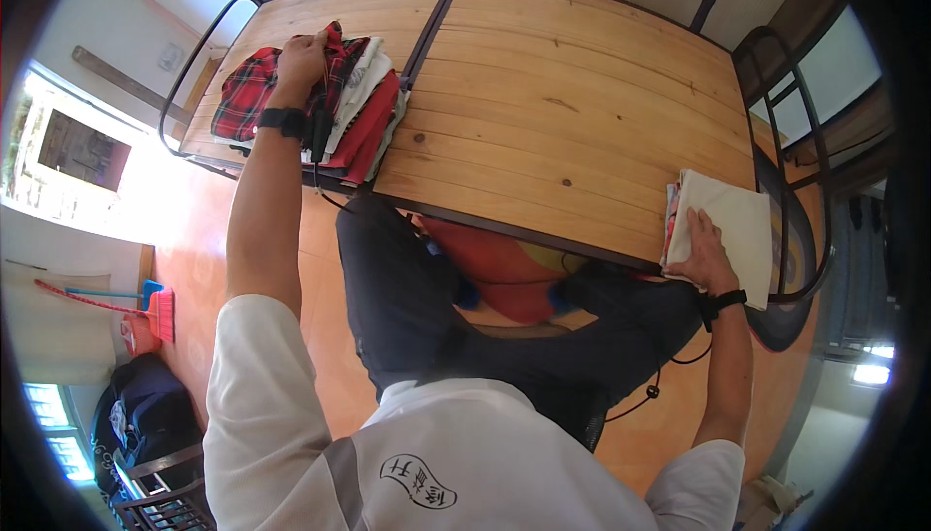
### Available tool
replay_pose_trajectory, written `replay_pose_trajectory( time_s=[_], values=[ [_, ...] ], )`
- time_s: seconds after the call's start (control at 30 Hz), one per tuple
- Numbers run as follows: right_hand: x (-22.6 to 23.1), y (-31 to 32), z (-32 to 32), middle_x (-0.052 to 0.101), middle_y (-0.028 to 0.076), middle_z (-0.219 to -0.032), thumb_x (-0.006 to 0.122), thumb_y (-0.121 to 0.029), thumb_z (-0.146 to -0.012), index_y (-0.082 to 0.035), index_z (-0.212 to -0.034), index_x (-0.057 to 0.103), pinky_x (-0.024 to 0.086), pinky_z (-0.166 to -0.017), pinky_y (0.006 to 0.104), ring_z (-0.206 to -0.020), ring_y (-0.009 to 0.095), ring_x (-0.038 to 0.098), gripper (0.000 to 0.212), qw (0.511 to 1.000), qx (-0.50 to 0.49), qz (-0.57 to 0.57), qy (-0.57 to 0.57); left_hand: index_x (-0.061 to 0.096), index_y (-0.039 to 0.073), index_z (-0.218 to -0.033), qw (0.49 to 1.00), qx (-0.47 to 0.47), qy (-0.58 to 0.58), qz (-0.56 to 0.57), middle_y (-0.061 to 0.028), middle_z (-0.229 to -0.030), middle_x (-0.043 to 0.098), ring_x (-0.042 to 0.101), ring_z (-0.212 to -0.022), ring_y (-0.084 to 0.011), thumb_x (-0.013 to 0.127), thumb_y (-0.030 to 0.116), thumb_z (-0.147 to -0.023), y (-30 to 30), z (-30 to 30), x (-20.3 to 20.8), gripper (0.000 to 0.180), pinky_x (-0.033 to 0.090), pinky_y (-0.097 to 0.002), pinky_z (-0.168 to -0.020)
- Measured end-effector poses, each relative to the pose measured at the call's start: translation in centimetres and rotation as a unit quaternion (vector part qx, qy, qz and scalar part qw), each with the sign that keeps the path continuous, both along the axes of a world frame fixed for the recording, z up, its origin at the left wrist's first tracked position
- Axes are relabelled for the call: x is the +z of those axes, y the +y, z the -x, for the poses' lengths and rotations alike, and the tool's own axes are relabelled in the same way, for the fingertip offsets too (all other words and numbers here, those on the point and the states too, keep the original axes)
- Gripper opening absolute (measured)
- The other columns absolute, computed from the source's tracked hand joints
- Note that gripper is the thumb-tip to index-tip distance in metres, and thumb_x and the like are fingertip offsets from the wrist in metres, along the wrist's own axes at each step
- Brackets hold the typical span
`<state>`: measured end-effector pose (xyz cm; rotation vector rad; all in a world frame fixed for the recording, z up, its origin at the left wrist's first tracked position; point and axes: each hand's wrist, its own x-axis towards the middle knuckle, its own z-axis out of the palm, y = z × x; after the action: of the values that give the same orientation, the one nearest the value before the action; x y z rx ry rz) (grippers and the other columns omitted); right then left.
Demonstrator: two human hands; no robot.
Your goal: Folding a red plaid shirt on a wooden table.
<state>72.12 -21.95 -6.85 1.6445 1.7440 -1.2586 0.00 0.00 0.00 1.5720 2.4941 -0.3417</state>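
At the table's far left, my left hand (303,64) has its fingers bent onto the upper edge of a red and black plaid shirt (242,102). The shirt lies folded on top of a pile of folded clothes (367,133), where white, red and grey-green layers show along the right side. My right hand (706,255) lies on a cream folded cloth (734,213) at the table's near right corner, fingers spread over its left part. Beneath that cloth a strip of red and white patterned fabric peeks out. What my left fingertips pinch is partly hidden.
The wooden table (543,95) has dark metal edging and curved metal rails (824,172) at both ends. A cable (652,391) hangs near my right arm. A red broom (160,313) and a black bag (150,400) stand at the left. My legs are under the table's near edge.
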Motion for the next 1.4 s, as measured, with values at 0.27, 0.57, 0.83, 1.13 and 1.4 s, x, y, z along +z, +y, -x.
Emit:
replay_pose_trajectory(
  time_s=[0.27,0.57,0.83,1.13,1.4],
  values=[
    [2.0,-1.1,-1.0,0.034,0.027,-0.154,0.097,-0.032,-0.050,-0.001,-0.151,0.033,0.039,-0.113,0.0489,-0.137,0.050,0.037,0.123,1.000,-0.003,-0.017,-0.006,0.067,0.002,-0.099,0.759,0.213,-0.527,-0.315,-0.0068,-0.092,0.071,0.069,-0.082,-0.0179,0.057,0.029,-0.102,2.9,-7.1,9.2,0.029,0.054,-0.0290,-0.071],
    [3.6,10.5,5.6,0.046,0.024,-0.144,0.089,-0.029,-0.069,0.002,-0.148,0.037,0.040,-0.110,0.0446,-0.132,0.039,0.047,0.099,0.957,-0.101,-0.174,0.210,0.055,-0.003,-0.130,0.467,0.046,-0.863,-0.186,-0.0159,-0.127,0.063,0.059,-0.120,-0.0260,0.048,0.019,-0.106,6.3,-17.4,18.3,0.033,0.046,-0.0407,-0.108],
    [13.1,15.4,20.4,0.048,0.021,-0.141,0.088,-0.027,-0.074,0.000,-0.144,0.042,0.045,-0.105,0.0399,-0.128,0.034,0.050,0.088,0.827,-0.220,-0.267,0.444,0.058,-0.001,-0.125,0.442,0.153,-0.878,-0.101,-0.0124,-0.121,0.067,0.064,-0.113,-0.0230,0.054,0.022,-0.104,3.4,-26.3,13.0,0.031,0.051,-0.0384,-0.101],
    [11.6,16.2,17.0,0.072,0.008,-0.096,0.063,-0.010,-0.095,0.001,-0.114,0.067,0.051,-0.080,0.0278,-0.091,0.013,0.065,0.022,0.802,-0.415,-0.219,0.369,0.061,0.000,-0.117,0.469,0.238,-0.848,-0.070,-0.0089,-0.112,0.069,0.064,-0.105,-0.0199,0.052,0.022,-0.103,0.3,-25.1,7.7,0.027,0.050,-0.0362,-0.097],
    [12.2,20.4,16.2,0.069,0.001,-0.094,0.059,-0.013,-0.098,0.001,-0.110,0.067,0.049,-0.077,0.0240,-0.085,0.008,0.061,0.021,0.711,-0.458,-0.179,0.503,0.065,0.005,-0.111,0.562,0.259,-0.785,0.027,-0.0039,-0.104,0.069,0.065,-0.093,-0.0149,0.048,0.026,-0.102,-1.1,-26.3,4.1,0.028,0.053,-0.0317,-0.085]
  ],
)
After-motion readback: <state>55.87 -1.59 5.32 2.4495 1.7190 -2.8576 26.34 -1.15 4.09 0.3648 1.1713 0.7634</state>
